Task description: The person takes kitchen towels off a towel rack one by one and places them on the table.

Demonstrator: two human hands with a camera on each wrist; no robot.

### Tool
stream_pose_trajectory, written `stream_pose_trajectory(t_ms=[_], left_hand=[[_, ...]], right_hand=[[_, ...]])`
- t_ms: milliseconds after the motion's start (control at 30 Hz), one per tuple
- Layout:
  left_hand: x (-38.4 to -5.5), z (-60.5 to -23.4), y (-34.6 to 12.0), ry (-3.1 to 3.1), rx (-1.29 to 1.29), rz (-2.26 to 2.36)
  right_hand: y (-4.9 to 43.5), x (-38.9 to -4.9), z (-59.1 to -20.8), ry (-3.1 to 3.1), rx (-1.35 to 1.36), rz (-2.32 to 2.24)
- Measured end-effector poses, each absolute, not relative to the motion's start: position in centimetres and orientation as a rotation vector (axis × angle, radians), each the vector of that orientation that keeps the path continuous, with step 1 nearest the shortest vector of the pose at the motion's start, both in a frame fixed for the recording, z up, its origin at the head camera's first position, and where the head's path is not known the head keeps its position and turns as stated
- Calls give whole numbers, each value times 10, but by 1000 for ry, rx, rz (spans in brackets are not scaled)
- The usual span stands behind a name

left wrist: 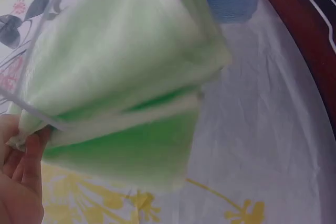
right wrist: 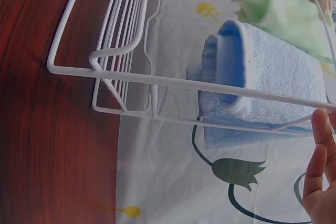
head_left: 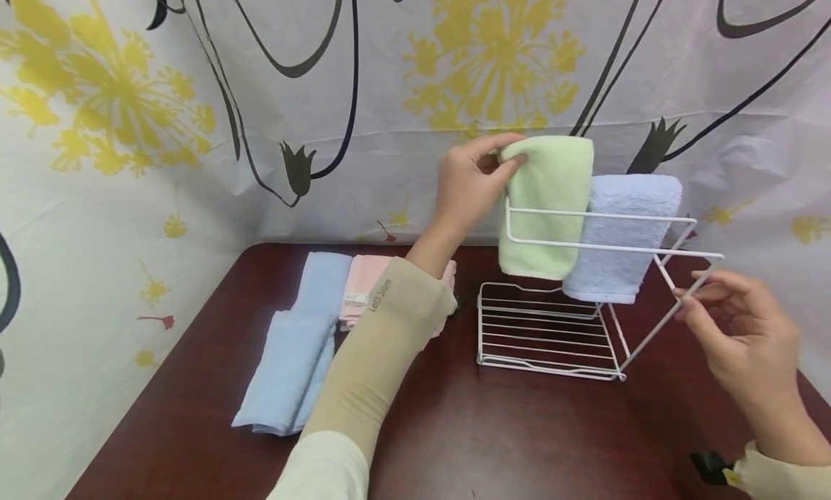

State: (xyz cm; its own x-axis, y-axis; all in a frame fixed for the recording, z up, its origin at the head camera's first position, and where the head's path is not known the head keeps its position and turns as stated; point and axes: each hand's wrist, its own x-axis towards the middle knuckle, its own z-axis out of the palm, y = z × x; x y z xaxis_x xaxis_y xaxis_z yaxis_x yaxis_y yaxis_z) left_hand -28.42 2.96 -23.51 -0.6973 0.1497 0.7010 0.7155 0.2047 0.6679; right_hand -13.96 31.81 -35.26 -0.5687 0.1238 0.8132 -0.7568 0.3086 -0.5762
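Note:
A light green towel (head_left: 552,197) hangs folded over the upper bars of a white wire rack (head_left: 545,366). My left hand (head_left: 470,179) pinches its upper left corner between thumb and fingers; the left wrist view shows the towel (left wrist: 126,66) blurred, with its layers apart. To its right a light blue towel (head_left: 630,233) drapes over the same bars, its folded end (right wrist: 283,61) facing the right wrist view. My right hand (head_left: 746,334) holds the rack's slanted right side bar between thumb and fingers.
On the left of the dark wooden table (head_left: 454,442) lie folded blue towels (head_left: 286,370) and a pink towel (head_left: 370,276), partly hidden behind my left forearm. A patterned cloth backdrop (head_left: 389,125) rises behind the table. The rack's lower wire shelf stands on the tabletop.

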Motion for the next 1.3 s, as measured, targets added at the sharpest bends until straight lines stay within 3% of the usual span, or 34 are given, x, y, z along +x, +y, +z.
stream_pose_trajectory(t_ms=[567, 1300], left_hand=[[-281, -226, 10, -1781, -858, -1728], [-274, -224, -22, -1530, -696, -1850]], right_hand=[[319, -139, -351, -1853, 518, 1233], [318, -138, -352, -1849, 525, 1252]])
